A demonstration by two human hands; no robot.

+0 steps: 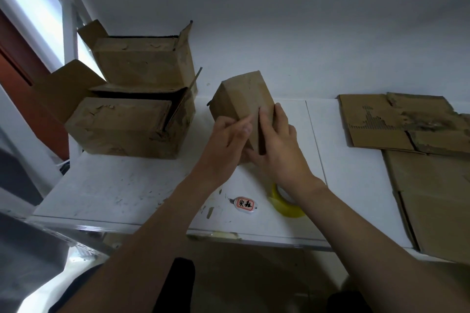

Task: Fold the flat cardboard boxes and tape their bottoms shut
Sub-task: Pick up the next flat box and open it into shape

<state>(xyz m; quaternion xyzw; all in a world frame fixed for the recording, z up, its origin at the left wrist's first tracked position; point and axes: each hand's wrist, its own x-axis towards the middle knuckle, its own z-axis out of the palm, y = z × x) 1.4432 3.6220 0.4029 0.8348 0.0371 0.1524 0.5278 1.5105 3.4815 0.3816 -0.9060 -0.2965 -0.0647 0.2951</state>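
A small brown cardboard box (243, 99) is held tilted above the middle of the white table (122, 185), its flap end toward me. My left hand (227, 140) grips its near left side, fingers curled and the thumb lying across the flaps. My right hand (276, 140) lies against the right flap with straight fingers, pressing it along the seam. A roll of yellow tape (286, 202) lies on the table just below my right wrist, partly hidden by it.
Two folded boxes (132, 119) with open top flaps are stacked at the back left. Flat cardboard sheets (419, 145) lie on the right side of the table. A small white oval tag (244, 203) with red print rests near the front edge.
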